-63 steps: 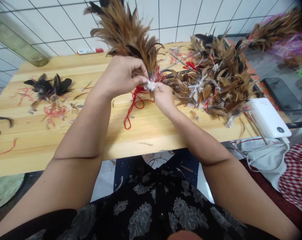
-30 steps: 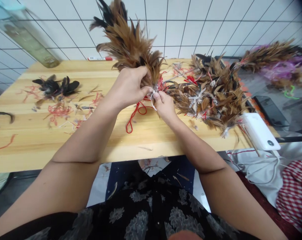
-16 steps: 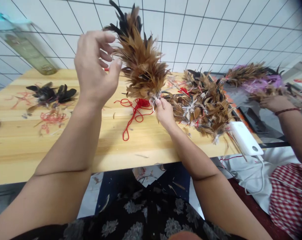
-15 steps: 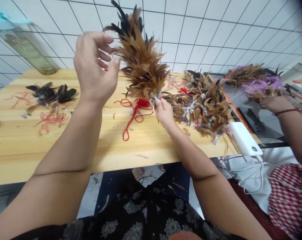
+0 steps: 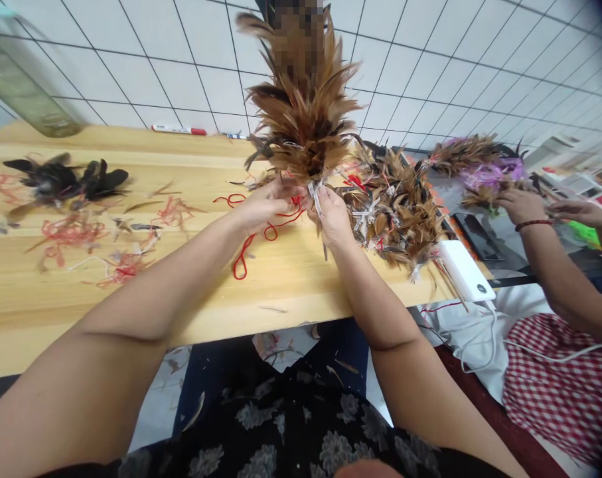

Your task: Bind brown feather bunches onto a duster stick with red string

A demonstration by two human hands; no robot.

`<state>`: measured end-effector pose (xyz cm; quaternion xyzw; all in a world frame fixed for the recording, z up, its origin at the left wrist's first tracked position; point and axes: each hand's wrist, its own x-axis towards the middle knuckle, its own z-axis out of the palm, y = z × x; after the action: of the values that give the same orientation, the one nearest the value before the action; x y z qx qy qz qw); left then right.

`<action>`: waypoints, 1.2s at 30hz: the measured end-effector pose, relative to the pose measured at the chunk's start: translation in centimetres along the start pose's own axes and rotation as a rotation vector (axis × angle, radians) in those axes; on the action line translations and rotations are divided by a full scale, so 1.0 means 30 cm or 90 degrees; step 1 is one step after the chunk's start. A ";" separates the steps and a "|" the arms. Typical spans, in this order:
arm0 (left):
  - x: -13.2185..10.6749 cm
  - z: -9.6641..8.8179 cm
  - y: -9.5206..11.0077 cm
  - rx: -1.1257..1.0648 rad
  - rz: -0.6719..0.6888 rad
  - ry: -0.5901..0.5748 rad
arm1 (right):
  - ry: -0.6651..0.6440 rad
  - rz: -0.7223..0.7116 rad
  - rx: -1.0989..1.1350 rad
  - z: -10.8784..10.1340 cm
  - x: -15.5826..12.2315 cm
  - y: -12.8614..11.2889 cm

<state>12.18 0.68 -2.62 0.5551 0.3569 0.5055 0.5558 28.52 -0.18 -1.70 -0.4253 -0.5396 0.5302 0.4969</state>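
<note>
My right hand (image 5: 333, 216) grips the bound base of a feather duster (image 5: 305, 113), which stands upright with brown feathers flaring above the fist. White string (image 5: 316, 192) is wrapped at the base, beside my right thumb. Just left of it, my left hand (image 5: 267, 204) is closed, its fingertips curled in close to the base; what they pinch is hidden. Red yarn (image 5: 241, 255) trails in loops on the table below and around my left fingers. A pile of brown feather bundles (image 5: 400, 206) lies right of my right hand.
On the wooden table (image 5: 191, 305) lie black feathers (image 5: 64, 180), pinkish string scraps (image 5: 74, 232) and a marker (image 5: 178, 129). A tall bottle (image 5: 34, 93) stands back left. At right are a white power bank (image 5: 464, 271) and a co-worker's hands (image 5: 522, 206) at feather bundles.
My left hand has come down from beside the feathers to the duster's base and closed. The duster has swung more upright, still in my right hand. The view has shifted a little.
</note>
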 end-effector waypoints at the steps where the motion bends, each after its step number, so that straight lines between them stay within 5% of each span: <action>1: -0.006 0.010 -0.010 -0.022 -0.010 -0.031 | 0.004 -0.001 0.017 0.000 0.000 0.001; 5: -0.028 0.017 -0.007 -0.033 -0.067 -0.134 | 0.014 -0.011 0.054 -0.004 0.002 0.016; 10: -0.045 -0.020 0.051 0.134 -0.121 -0.205 | 0.050 -0.118 -0.062 -0.048 0.038 0.056; 16: -0.039 -0.046 0.101 0.322 0.034 -0.099 | 0.136 -0.178 -0.477 -0.080 0.042 0.037; 21: -0.055 -0.002 0.127 0.661 0.224 -0.083 | 0.140 -0.145 -0.839 -0.045 -0.019 -0.001; 27: -0.065 0.029 0.118 0.863 0.365 -0.069 | 0.148 -0.209 -0.953 -0.049 -0.025 0.011; 36: -0.064 0.016 0.123 0.789 0.373 -0.020 | 0.110 -0.241 -1.006 -0.060 -0.013 0.025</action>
<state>11.57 -1.75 0.73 0.8516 0.4074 0.3294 -0.0191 30.30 -0.25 -2.59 -0.5910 -0.7767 -0.1343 0.1714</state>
